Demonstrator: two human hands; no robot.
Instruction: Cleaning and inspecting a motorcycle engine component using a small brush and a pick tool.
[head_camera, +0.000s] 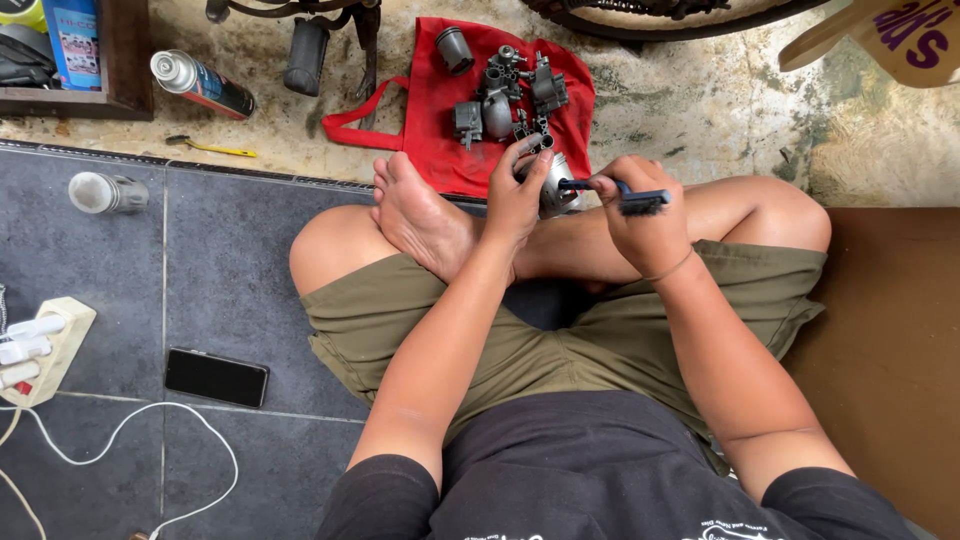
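Your left hand is wrapped around a rounded silver metal part, fingers closed over its top, holding it above your crossed legs just at the near edge of the red cloth bag. Your right hand is clamped on a small dark brush, its bristle head pointing away from the part at this moment, so the two are close but the bristles do not touch the metal.

Keep the left grip firm but leave as much of the part's face exposed as you can; right now your fingers cover a good share of it, so turn the piece in your palm to show fresh areas. Turn the brush so its bristles face the metal, and work with short strokes directed away from your body. That way loosened grime should fall toward the bag rather than onto your shorts.

The dismantled carburetor pieces lie clustered on the bag just beyond your hands; keep your elbows steady so you do not knock them. The spray can lies on the floor toward the far left.
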